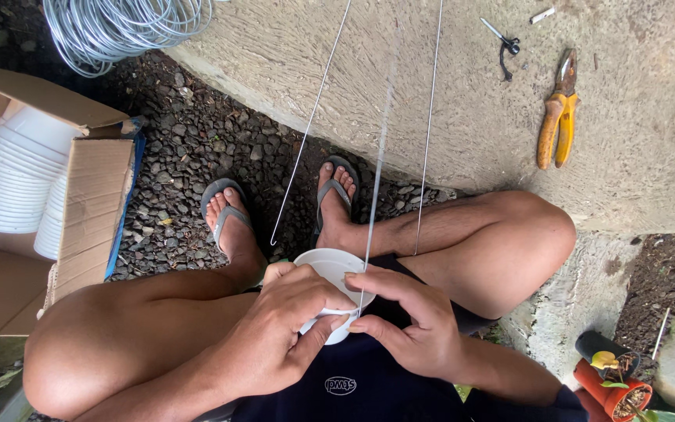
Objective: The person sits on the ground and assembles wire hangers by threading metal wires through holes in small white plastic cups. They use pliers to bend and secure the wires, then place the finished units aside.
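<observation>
Small white plastic pot (330, 270), held over the seated person's lap between the knees. Left hand (275, 332) wraps closed around its near wall; right hand (412, 316) pinches the middle thin steel wire (376, 168) at the rim, fingers shut on it. Two more wires (430, 117) rise beside it. Risk: the springy wire may slip from the pinch and flick free. Yellow-handled pliers (556, 113) lie on the concrete slab (634, 180); a cardboard box of stacked white pots (17, 176) stands on the gravel.
</observation>
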The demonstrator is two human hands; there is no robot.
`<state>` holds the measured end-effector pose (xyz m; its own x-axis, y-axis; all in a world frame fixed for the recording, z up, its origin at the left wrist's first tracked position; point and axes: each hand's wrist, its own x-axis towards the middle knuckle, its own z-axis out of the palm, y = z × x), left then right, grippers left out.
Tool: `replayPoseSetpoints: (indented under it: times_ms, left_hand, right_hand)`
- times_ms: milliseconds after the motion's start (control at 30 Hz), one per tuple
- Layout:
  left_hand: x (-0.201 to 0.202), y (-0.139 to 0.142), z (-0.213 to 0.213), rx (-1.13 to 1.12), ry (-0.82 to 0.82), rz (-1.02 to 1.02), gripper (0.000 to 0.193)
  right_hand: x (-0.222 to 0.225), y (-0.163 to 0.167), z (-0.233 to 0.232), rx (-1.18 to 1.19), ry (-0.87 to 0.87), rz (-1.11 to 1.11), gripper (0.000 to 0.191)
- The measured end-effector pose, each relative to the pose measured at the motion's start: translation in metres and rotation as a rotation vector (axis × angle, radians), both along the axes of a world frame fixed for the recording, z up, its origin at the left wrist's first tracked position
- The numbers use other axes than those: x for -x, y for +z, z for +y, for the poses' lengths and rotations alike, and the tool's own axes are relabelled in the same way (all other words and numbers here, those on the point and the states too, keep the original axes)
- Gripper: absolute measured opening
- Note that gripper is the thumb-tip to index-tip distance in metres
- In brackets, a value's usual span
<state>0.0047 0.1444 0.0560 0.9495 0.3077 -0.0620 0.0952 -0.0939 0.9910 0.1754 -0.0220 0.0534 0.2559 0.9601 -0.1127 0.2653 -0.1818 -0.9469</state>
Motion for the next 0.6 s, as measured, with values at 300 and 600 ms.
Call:
replayPoseSetpoints:
  times_ms: [300,600]
  left_hand:
    - [0.0,-0.001,-0.006,-0.063,-0.01,0.0,0.028]
    - [0.0,-0.006,-0.014,-0.194,0.05,-0.076,0.028]
  right_hand:
    - [0.018,-0.003,-0.008,-0.056,-0.118,-0.089,0.032]
    - [0.02,-0.014,-0.008,-0.175,-0.165,-0.114,0.026]
